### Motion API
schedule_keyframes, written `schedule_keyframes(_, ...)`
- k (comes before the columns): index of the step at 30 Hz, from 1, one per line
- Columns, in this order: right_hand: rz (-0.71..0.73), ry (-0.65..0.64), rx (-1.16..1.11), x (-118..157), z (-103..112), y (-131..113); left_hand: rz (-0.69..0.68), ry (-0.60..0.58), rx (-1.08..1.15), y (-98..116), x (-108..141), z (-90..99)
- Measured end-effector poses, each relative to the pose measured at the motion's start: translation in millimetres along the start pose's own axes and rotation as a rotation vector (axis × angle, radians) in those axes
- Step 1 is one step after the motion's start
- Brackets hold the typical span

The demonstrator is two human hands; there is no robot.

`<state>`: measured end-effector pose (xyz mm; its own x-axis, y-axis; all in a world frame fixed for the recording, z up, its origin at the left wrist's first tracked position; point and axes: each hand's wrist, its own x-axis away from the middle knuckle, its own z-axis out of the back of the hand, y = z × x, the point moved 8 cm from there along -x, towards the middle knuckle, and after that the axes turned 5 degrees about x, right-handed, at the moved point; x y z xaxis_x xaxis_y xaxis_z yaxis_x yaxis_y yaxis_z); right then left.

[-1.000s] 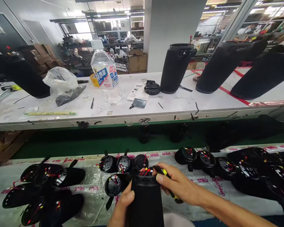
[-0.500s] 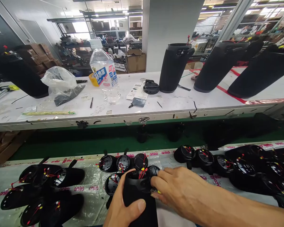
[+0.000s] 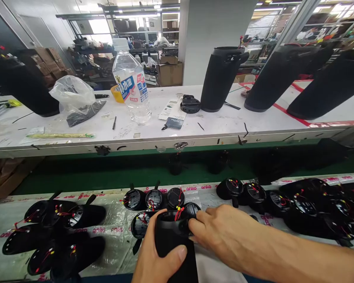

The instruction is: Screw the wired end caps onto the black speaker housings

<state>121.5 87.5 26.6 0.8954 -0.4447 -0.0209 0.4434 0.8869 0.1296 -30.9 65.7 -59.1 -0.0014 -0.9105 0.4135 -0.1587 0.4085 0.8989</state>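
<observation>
"Since a second ago, our right hand (image 3: pixel 218 231) has swung over against the right side of the rim (image 3: pixel 168 223) of our black cylinder (image 3: pixel 171 239), and the yellow-and-black tool it carried no longer shows."

"Do we have a firm hold?"

"With our left hand (image 3: pixel 155 257), yes: it is wrapped around the cylinder's left side, thumb across the front. Our right fingers are curled at the rim, but they hide what they pinch, so we cannot tell whether they are closed on anything."

"And where is our cylinder?"

"Right before us, low in the middle of the view, mouth upward, red wires (image 3: pixel 179 214) showing at the opening."

"What do we have around it?"

"Just beyond it, a middle cluster (image 3: pixel 153 199) of similar pieces sits on a plastic sheet (image 3: pixel 118 255) lettered in pink. We have a left group (image 3: pixel 51 232) and a right group (image 3: pixel 306 206) too, wires poking out."

"Farther off?"

"Past a green surface (image 3: pixel 120 177) we face a white table (image 3: pixel 153 131). On it a clear bottle (image 3: pixel 131 90) stands between a plastic bag (image 3: pixel 73 94) and some cards (image 3: pixel 174 118); beside the cards, a round black part (image 3: pixel 190 104) sits near a standing cylinder (image 3: pixel 221 80)."
</observation>
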Motion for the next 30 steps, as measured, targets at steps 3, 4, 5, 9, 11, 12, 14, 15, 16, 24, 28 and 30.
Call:
schedule_keyframes(3,0.010,-0.012,-0.011,1,-5,-2,-0.011,0.024,-0.088,-3,-1,3.9)
schedule_keyframes(4,0.007,-0.021,-0.018,0,-7,-1,-0.019,0.025,-0.109,-4,-2,4.4)
schedule_keyframes(5,0.002,-0.033,-0.029,-1,-10,0,-0.025,0.028,-0.120,-5,-3,4.9)
schedule_keyframes(9,-0.036,-0.086,-0.160,-7,-23,8,0.046,0.040,-0.014,-17,-7,6.3)
schedule_keyframes(11,-0.088,-0.093,-0.271,-6,-26,15,0.067,0.029,0.070,-20,-9,4.5)
schedule_keyframes(12,-0.113,-0.090,-0.323,-5,-27,18,0.056,0.025,0.090,-19,-9,3.6)
schedule_keyframes(14,-0.160,-0.078,-0.424,0,-25,25,0.036,0.013,0.127,-17,-8,0.8)
schedule_keyframes(15,-0.181,-0.069,-0.467,3,-22,28,0.040,0.008,0.159,-16,-8,-0.7)
schedule_keyframes(16,-0.206,-0.060,-0.500,5,-20,31,0.050,0.003,0.199,-17,-7,-2.2)
schedule_keyframes(24,-0.243,-0.113,-0.415,5,-18,33,0.081,-0.033,0.287,-24,-9,-3.6)
schedule_keyframes(28,-0.192,-0.102,-0.344,1,-20,28,0.088,-0.042,0.296,-26,-10,-1.1)
schedule_keyframes(30,-0.183,-0.092,-0.346,0,-22,27,0.080,-0.045,0.299,-25,-10,-1.7)
